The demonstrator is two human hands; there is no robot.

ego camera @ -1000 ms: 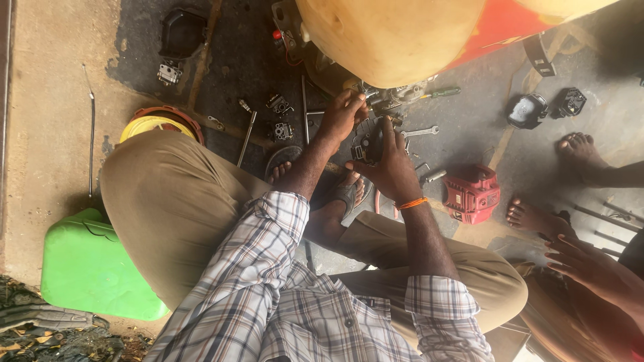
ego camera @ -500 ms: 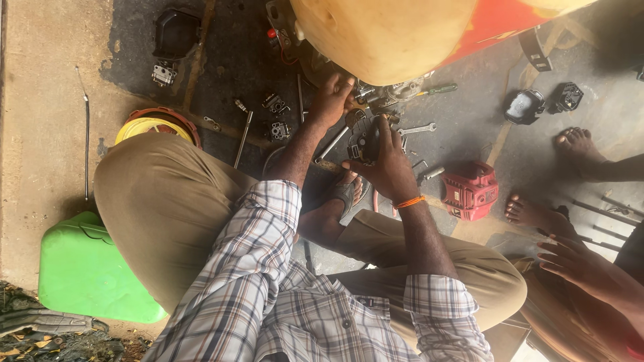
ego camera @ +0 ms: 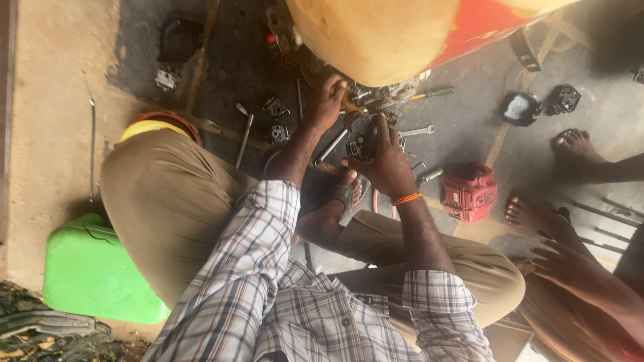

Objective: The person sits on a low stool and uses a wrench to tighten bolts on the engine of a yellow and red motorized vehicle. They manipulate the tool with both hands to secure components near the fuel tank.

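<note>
My right hand [ego camera: 384,166], with an orange band on its wrist, is shut on a small dark engine part [ego camera: 363,134] and holds it above my sandalled foot [ego camera: 345,194]. My left hand [ego camera: 327,100] reaches further out, palm down, onto the oily floor beneath a big yellow and red tank [ego camera: 382,33]. Its fingertips rest among small metal parts and are partly hidden, so its grip is unclear. A metal tube [ego camera: 332,146] lies between the two hands.
A spanner [ego camera: 417,131], a green-handled screwdriver [ego camera: 433,92] and small carburettor parts [ego camera: 276,121] lie around. A red engine cover [ego camera: 469,192] sits to the right, a green jerrycan [ego camera: 94,275] at the left. Another person's bare feet [ego camera: 581,149] and hand [ego camera: 570,268] are at the right.
My left hand has moved off the dark part and reached further out under the tank. My right hand still holds the part in about the same place.
</note>
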